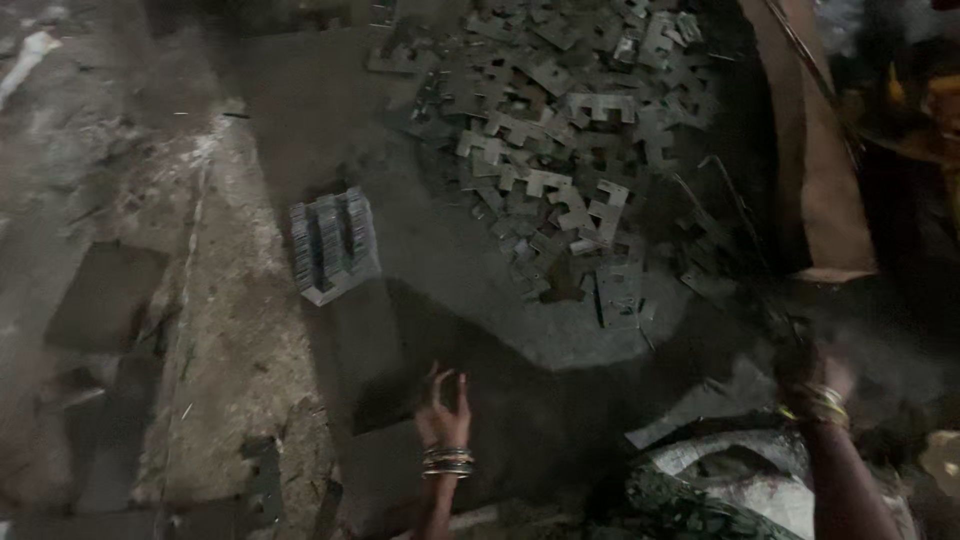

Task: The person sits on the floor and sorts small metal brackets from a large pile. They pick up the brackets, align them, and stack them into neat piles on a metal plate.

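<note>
2 bangled hands over a dusty floor [230, 330] strewn with stamped metal pieces

The left hand [443, 412] hovers with fingers spread, holding nothing — a neat stack of plates [333, 245] stands well beyond it. The right hand [812, 372] is blurred, so I cannot tell its grip; it reaches near the loose pile of notched plates [570, 150] toward the floor's far edge.

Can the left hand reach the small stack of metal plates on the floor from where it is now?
Probably yes. The left hand is open and empty, and only bare floor lies between it and the stack of metal plates.
</note>
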